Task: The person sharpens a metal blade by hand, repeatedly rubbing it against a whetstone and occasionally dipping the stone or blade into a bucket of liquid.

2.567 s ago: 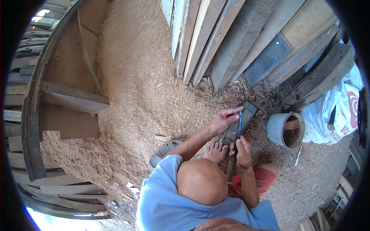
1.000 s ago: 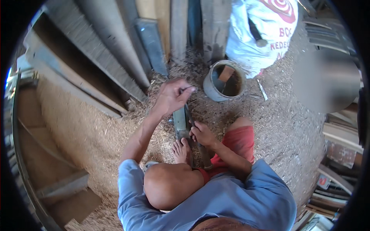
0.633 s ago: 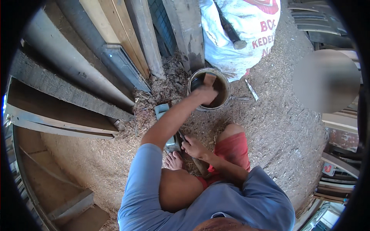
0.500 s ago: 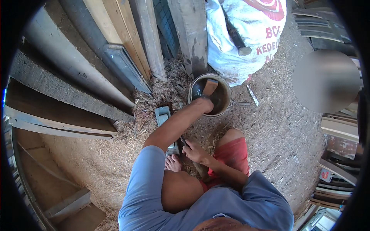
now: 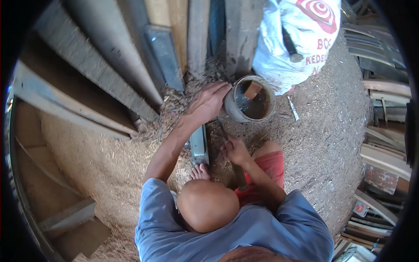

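Observation:
My left hand (image 5: 210,101) is at the left side of a round bucket (image 5: 238,111), its fingers stretched out and the tips at or touching the rim; I cannot tell which. Murky water and a reddish-brown block (image 5: 252,91) show inside the bucket. My right hand (image 5: 237,150) is closed round a narrow dark blade-like tool (image 5: 221,127), which points up toward the bucket. Under my left forearm, partly hidden, lies a long grey-green sharpening stone (image 5: 198,142) on a block. My bare foot (image 5: 200,171) presses against its near end.
Wooden planks (image 5: 100,61) lean at the far left. A white sack (image 5: 301,48) stands beyond the bucket, a hammer-like tool (image 5: 293,49) lying on it. A pale strip (image 5: 293,108) lies on the shaving-strewn ground. Curved timber pieces (image 5: 384,159) are stacked at the right.
My left hand has come out of the bucket and moved left to its rim, uncovering the water and block. My right hand still holds the tool. The view has shifted.

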{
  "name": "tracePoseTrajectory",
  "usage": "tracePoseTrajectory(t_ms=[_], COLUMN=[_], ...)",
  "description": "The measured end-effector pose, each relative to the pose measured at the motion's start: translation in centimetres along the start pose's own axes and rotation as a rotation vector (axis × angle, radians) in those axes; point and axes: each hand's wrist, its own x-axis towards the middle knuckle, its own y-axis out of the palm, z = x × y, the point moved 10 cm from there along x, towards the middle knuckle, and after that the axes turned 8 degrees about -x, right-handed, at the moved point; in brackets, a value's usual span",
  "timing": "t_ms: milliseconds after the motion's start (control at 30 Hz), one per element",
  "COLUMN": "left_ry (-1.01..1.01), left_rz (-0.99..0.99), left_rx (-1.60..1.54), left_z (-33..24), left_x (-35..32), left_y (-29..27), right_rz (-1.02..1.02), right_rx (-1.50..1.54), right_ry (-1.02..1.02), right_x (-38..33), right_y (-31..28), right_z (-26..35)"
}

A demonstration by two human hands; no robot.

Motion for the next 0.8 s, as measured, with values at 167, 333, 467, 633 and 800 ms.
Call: tracePoseTrajectory(t_ms=[167,333,467,633,800], left_ry=[0.086,0.004,-0.091,-0.176,-0.372], left_rz=[0.218,0.139,0.009,-0.143,-0.331], left_rx=[0.150,0.204,0.203,0.087,-0.127], left_z=[-0.6,1.6,2.9,3.9,6.2], left_x=[-12.7,-17.3,-18.1,-18.5,-21.0], left_y=[2.6,0.3,-3.1,-5.8,-7.1], right_rz=[-0.019,0.034,0.053,0.041,0.037], right_rx=[-0.065,-0.119,-0.153,-0.136,-0.073], right_ry=[-0.009,-0.113,-0.154,-0.203,-0.242], right_x=[0.7,-0.7,-1.8,-2.6,-2.8], right_y=[0.7,2.1,2.7,2.1,2.6], right_z=[3.8,7.4,9.8,12.1,13.5])
